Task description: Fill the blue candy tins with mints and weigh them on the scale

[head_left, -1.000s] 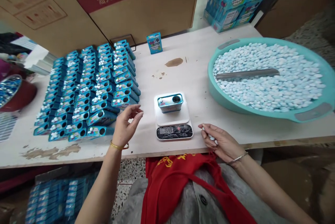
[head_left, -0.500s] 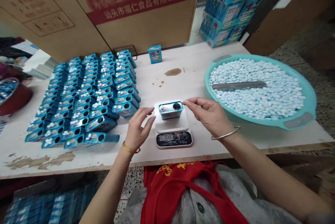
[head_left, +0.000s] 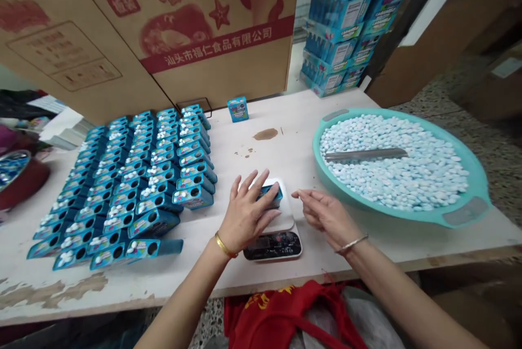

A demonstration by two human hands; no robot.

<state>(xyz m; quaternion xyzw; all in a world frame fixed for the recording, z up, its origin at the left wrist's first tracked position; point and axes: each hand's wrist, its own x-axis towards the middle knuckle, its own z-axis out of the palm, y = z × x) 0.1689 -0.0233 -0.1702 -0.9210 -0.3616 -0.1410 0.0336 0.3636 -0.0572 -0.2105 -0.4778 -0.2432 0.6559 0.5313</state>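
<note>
A small blue candy tin (head_left: 277, 197) rests on a white kitchen scale (head_left: 290, 216) with a black front panel. My left hand (head_left: 247, 213) reaches across the tin, fingers spread, covering most of it; I cannot tell whether it touches the tin. To the right of the scale is my right hand (head_left: 326, 216), its thumb and index finger pinched together. Whatever may be between those fingertips is too small to make out. Left of my hands stand rows of blue tins (head_left: 155, 175), many with white candies on top beside a round hole.
On the right stands a turquoise basin (head_left: 485, 186) full of pale candies (head_left: 391, 180), with a grey scoop (head_left: 367, 155) lying on them. A single tin (head_left: 237, 109) stands near the large carton (head_left: 228, 74). Wrapped packs (head_left: 338, 39) are stacked behind the basin.
My left hand has moved right, from beside the scale to over the tin. My right hand has drawn back from the tin, fingers pinched. The camera view has tilted up slightly.
</note>
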